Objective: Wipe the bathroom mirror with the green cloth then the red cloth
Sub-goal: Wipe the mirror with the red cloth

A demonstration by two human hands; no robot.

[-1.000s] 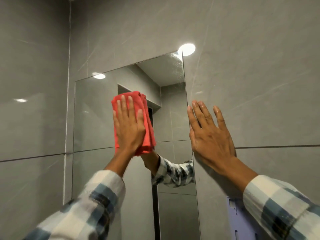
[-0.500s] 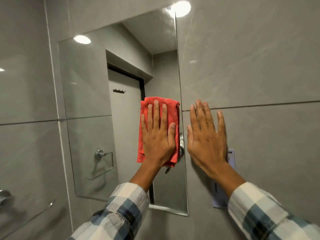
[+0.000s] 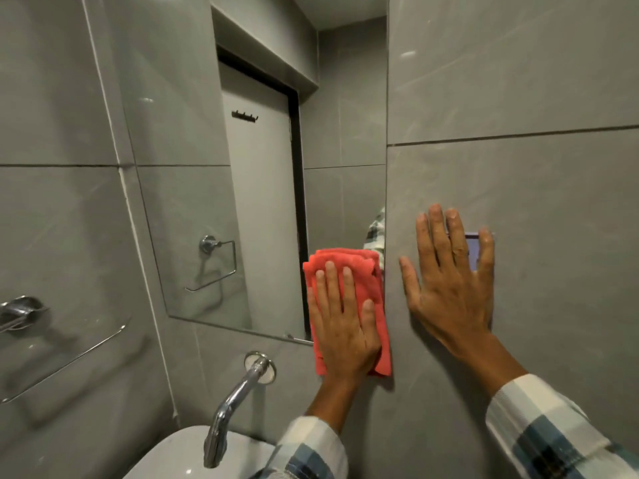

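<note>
The folded red cloth (image 3: pixel 349 292) lies flattened under the left hand (image 3: pixel 345 326), palm open with fingers spread, at the mirror (image 3: pixel 242 202) bottom corner, overlapping its lower edge. Soft and light, it probably slides best under flat palm pressure. The right hand (image 3: pixel 449 288), beside it, is splayed empty on the wall tile (image 3: pixel 518 81).

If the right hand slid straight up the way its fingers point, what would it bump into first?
The right hand lies flat on the grey wall tile; its ring and little fingers already overlap a small purple fixture. Above that, only bare tile shows.
</note>
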